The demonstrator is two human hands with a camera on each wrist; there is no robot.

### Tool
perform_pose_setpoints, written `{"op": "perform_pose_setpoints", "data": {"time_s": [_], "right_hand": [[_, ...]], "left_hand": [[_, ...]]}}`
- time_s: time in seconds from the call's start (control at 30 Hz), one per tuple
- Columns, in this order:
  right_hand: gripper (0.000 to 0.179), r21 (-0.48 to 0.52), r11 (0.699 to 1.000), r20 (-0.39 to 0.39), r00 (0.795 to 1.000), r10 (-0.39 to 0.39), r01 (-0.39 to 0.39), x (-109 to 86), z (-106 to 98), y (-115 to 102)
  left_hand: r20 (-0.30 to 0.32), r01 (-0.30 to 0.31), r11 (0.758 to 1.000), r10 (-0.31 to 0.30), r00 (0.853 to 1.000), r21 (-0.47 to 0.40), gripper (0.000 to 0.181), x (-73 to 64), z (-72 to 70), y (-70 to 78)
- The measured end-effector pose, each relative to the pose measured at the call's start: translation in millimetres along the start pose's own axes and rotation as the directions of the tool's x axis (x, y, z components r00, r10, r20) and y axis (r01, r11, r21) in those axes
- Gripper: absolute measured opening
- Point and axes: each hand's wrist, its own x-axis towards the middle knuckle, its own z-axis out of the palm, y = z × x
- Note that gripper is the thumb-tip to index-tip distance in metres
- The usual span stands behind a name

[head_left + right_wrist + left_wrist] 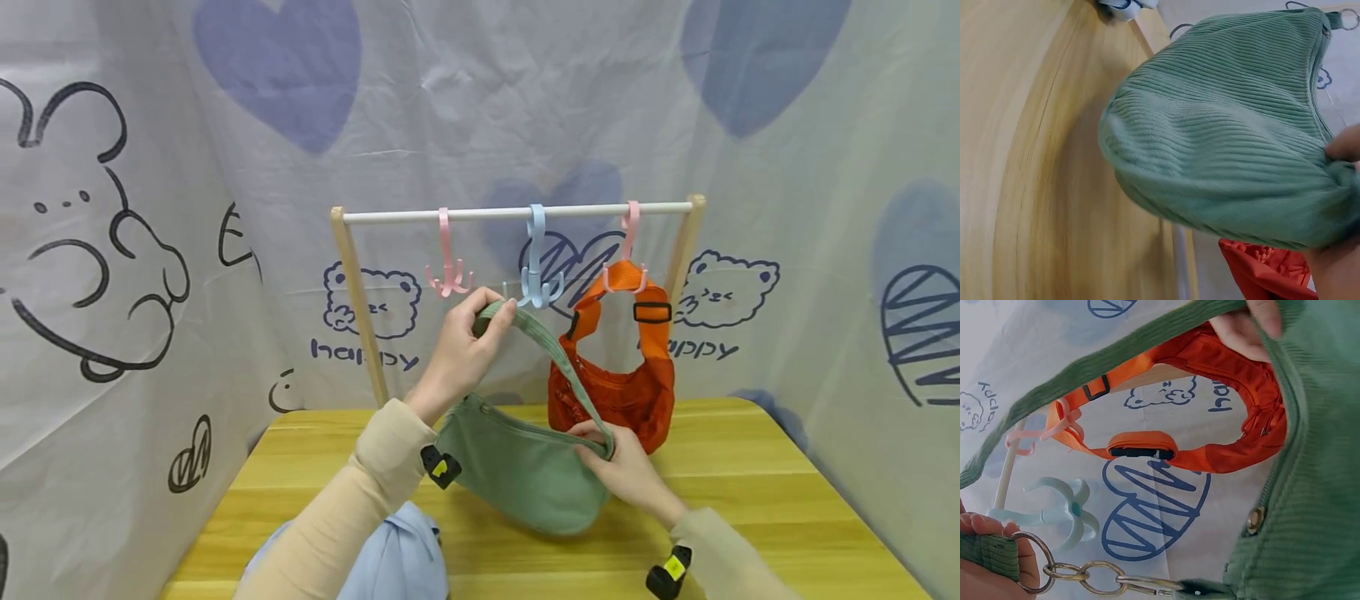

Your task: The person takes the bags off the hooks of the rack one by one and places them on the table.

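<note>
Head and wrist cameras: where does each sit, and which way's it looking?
Head: on the head, facing forward and down at the green corduroy bag; left hand, right hand, cream cloth sleeves show.
Left wrist: on that wrist, facing the bag's zipper; both hands partly show.
Right wrist: on that wrist, facing the bag's ribbed side and yellow wooden table; right hand partly shows.
Head and left wrist share the light-blue plastic hook.

Left hand (461, 343) raised, gripping, right hand (627, 467) lower, pinching, arms (341, 496) extended forward
</note>
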Motion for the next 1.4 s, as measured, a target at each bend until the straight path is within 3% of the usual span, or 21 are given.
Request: {"op": "perform_pose_setpoints", "data": {"time_s": [0.2, 0.3, 0.47, 0.6, 0.83, 0.9, 1.07, 1.2, 1.4], "right_hand": [[0.016, 0.002, 0.992, -0.122, 0.985, -0.126, 0.127, -4.9, -4, 7], [0.018, 0.003, 0.989, -0.169, 0.975, -0.143, 0.145, -7.5, -8, 10], [0.016, 0.058, 0.997, -0.211, 0.977, -0.038, 0.051, -12.0, -14, 7], [0.018, 0.120, 0.992, -0.227, 0.972, 0.062, -0.035, -14.6, -18, 1], [0.023, 0.173, 0.985, -0.228, 0.973, 0.019, 0.021, -12.9, -22, 0], [0.025, 0.168, 0.986, -0.238, 0.971, 0.022, 0.019, -12.6, -23, 0], [0.027, 0.153, 0.988, -0.248, 0.969, 0.024, 0.015, -12.7, -25, -2], [0.021, 0.149, 0.988, -0.251, 0.968, -0.007, 0.046, -12.7, -27, -2], [0.028, 0.114, 0.987, -0.253, 0.964, -0.085, 0.117, -12.7, -28, -3]], "left_hand": [[0.009, -0.001, 0.999, 0.001, 1.000, -0.044, 0.023, -14.2, 0.7, -3.8], [0.035, -0.003, 0.998, 0.005, 0.999, -0.060, 0.029, -21.4, 0.8, -5.8], [0.099, -0.026, 0.999, 0.030, 0.995, -0.036, 0.041, -35.7, -1.7, -12.9], [0.153, -0.091, 0.996, 0.093, 0.984, -0.020, 0.045, -48.6, -4.4, -24.0], [0.210, -0.202, 0.979, 0.197, 0.958, 0.002, 0.047, -68.6, -5.1, -45.0], [0.238, -0.200, 0.980, 0.194, 0.952, 0.001, 0.046, -73.8, -5.1, -49.1], [0.302, -0.126, 0.992, 0.128, 0.945, -0.026, 0.044, -85.8, -8.0, -57.4], [0.256, -0.076, 0.996, 0.084, 0.963, -0.042, 0.041, -90.8, -11.2, -63.2], [0.094, 0.008, 1.000, -0.008, 0.996, 0.006, 0.034, -92.2, -14.6, -72.1]]}}
